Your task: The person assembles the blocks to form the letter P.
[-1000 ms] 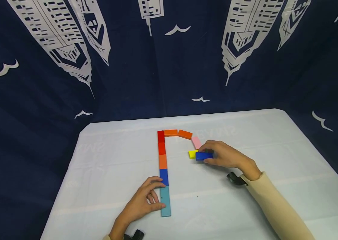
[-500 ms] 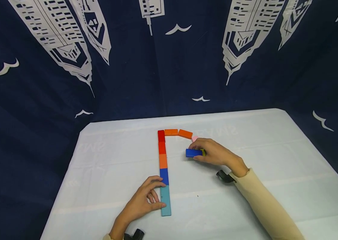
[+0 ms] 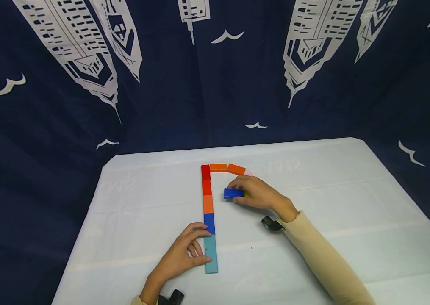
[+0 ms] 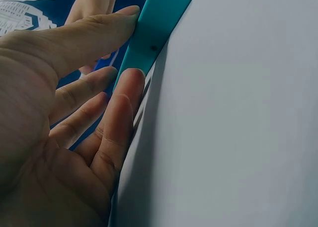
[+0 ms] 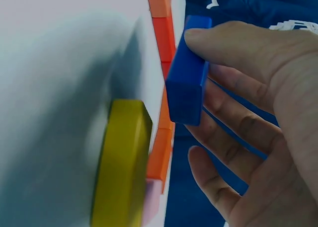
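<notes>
My right hand (image 3: 258,192) pinches a blue block (image 3: 233,193) between thumb and fingers, just above the table. In the right wrist view that blue block (image 5: 191,78) is apart from the yellow block (image 5: 119,167), which lies on the table nearby. My left hand (image 3: 178,256) rests against the left side of a row of blocks. Its thumb touches the long teal block (image 3: 211,260), and a fingertip reaches the blue block (image 3: 209,222) above it. Farther up the row come an orange block (image 3: 208,204), a red block (image 3: 206,187) and a darker red block (image 3: 205,171).
From the row's far end, two orange blocks (image 3: 218,167) run right, toward a pink block (image 3: 250,174) mostly hidden by my right hand. A white cloth (image 3: 142,203) covers the table. A dark blue printed curtain (image 3: 199,93) hangs behind it.
My right hand has moved left with the blue block, away from above the yellow block and toward the row. The left hand stays in place.
</notes>
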Available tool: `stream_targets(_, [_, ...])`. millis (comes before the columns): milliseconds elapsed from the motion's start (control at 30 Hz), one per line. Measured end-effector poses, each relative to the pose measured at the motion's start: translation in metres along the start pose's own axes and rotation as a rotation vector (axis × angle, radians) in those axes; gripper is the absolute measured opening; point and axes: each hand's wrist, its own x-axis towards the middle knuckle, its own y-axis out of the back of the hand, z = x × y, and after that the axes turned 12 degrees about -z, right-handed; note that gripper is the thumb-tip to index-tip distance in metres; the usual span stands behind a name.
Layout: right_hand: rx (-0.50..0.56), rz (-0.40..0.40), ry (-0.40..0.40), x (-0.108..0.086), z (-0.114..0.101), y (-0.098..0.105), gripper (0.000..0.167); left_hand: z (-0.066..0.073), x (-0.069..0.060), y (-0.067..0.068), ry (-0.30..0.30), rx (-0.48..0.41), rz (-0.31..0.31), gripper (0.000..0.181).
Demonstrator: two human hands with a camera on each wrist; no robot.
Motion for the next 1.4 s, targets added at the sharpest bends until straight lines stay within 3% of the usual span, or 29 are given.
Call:
stream_targets(367, [-0.062, 0.025, -0.060, 0.015, 0.000, -0.011, 0.037, 0.001, 0.003, -0.001, 0.001, 0.007, -0.006, 0.053])
stream_targets(933, [-0.088, 0.011, -0.149, 0.002, 0.010, -0.011, 0.037, 0.001, 0.002, -0.001, 0.019, 0.020, 0.003, 0.052])
stream_targets(1400, [-0.044, 0.025, -0.111, -0.004, 0.015, -0.012, 0.035, 0.002, 0.001, 0.000, 0.008, 0.010, 0.011, 0.052])
